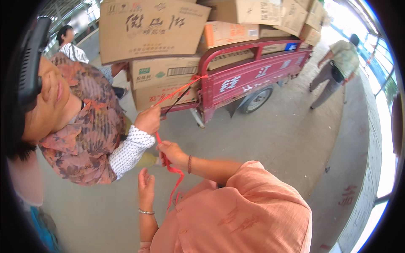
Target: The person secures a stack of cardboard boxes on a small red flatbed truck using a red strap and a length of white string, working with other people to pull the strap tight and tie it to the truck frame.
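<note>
My right hand point(171, 152) is closed around a red strap point(176, 170), whose loose end hangs in loops below it. My left hand point(146, 185) is raised just to its left and below, fingers loosely extended, holding nothing. A co-worker's hand point(147, 121), with a white dotted sleeve, grips the same strap higher up. The strap runs up to the red metal side point(228, 78) of a cargo tricycle loaded with stacked cardboard boxes point(152, 42). A black cord point(181, 100) runs beside it near the cart's rear corner.
A co-worker in a floral top point(80, 126) stands close on my left. Another person point(337, 71) walks along the right, and one in stripes point(71, 52) is behind the boxes. A wheel point(256, 100) sits on the concrete floor point(270, 147). A ledge point(363, 160) lines the right side.
</note>
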